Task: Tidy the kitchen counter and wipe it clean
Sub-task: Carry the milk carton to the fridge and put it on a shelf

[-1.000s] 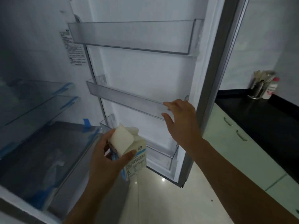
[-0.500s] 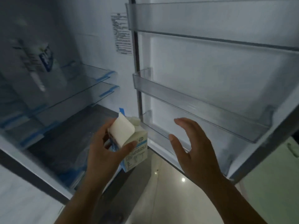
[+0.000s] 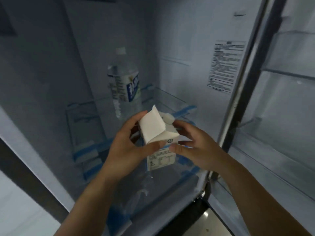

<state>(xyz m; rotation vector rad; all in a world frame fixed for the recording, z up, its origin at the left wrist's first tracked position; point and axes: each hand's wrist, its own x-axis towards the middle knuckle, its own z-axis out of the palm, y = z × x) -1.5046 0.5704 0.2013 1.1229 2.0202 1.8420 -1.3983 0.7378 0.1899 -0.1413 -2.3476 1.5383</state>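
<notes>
A small white milk carton (image 3: 157, 132) with a gabled top and a blue band is held in front of the open fridge. My left hand (image 3: 126, 150) grips its left side, thumb across the front. My right hand (image 3: 196, 147) holds its right side, fingers on the top and front edge. The carton hangs above a glass shelf (image 3: 170, 181), upright and slightly tilted. The kitchen counter is out of view.
A clear water bottle (image 3: 124, 82) with a white cap stands on a shelf behind the carton. Blue tape strips (image 3: 185, 109) mark the shelf edges. The open fridge door (image 3: 281, 116) with clear bins is at the right. A label sticker (image 3: 225, 65) sits on the inner wall.
My right hand left the door shelf and came onto the carton's right side. The view turned left into the fridge, and the carton rose towards the shelves.
</notes>
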